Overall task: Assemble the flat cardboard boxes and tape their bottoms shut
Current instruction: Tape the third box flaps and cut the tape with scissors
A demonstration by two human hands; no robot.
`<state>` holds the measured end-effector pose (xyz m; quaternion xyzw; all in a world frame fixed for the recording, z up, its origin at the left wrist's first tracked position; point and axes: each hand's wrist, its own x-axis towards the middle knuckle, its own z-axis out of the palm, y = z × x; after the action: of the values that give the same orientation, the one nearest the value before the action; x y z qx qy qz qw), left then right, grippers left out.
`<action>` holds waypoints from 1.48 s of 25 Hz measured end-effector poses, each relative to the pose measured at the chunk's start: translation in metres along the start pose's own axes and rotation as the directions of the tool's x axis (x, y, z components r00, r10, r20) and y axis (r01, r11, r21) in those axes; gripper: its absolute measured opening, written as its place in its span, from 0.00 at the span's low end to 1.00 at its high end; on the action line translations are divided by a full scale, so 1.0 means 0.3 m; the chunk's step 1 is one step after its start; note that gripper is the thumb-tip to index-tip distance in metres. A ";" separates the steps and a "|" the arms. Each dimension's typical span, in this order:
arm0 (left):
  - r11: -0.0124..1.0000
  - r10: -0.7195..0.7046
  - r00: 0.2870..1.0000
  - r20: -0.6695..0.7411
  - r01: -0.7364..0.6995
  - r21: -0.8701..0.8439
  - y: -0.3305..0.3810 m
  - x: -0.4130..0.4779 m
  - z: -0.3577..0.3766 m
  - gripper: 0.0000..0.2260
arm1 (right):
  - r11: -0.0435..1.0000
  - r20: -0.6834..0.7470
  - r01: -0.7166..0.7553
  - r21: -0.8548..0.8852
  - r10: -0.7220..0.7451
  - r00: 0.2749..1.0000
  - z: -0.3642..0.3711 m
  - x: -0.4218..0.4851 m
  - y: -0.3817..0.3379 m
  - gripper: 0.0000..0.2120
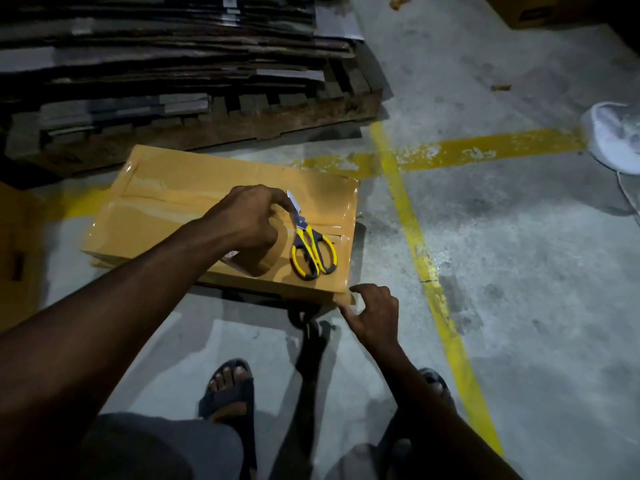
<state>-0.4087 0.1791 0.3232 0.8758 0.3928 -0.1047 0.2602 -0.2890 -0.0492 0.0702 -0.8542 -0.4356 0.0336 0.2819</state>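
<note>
A brown cardboard box lies on the concrete floor with its taped side up; shiny clear tape runs along its seam. Yellow-handled scissors lie closed on the right part of the box top. My left hand hovers over the box just left of the scissors, with its fingers curled round a tape roll that is mostly hidden under the hand. My right hand is at the box's near right corner, where its thumb and bent forefinger pinch the tape end.
A wooden pallet stacked with flat cardboard sheets stands right behind the box. Yellow floor lines run to the right. A white bag-like object sits at the right edge. Another box is at the top right. My sandalled feet are below.
</note>
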 end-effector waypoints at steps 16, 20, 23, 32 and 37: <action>1.000 0.017 1.000 0.006 -0.017 0.005 0.010 0.013 0.021 0.27 | 0.999 0.187 0.012 -0.044 -0.003 0.982 -0.005 0.094 -0.008 0.09; 1.000 0.008 1.000 0.011 -0.008 -0.002 0.003 0.015 0.024 0.27 | 0.997 0.191 0.062 0.045 -0.069 0.979 -0.041 0.106 0.034 0.04; 1.000 0.009 1.000 0.006 -0.009 0.007 0.005 0.014 0.025 0.27 | 0.995 0.290 0.046 0.089 -0.070 0.955 -0.059 0.132 0.036 0.06; 1.000 -0.001 1.000 -0.003 0.001 0.029 0.011 0.023 0.034 0.27 | 0.949 0.284 -0.315 0.023 0.296 0.912 -0.051 0.141 -0.028 0.15; 0.999 0.005 1.000 0.010 -0.006 0.033 0.015 0.021 0.030 0.27 | 0.918 0.344 -0.368 -0.148 0.396 0.851 -0.064 0.135 -0.128 0.35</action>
<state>-0.4010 0.1757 0.3148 0.8805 0.3873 -0.1149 0.2481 -0.2859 -0.0091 0.1135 -0.9122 -0.3030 0.2311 0.1503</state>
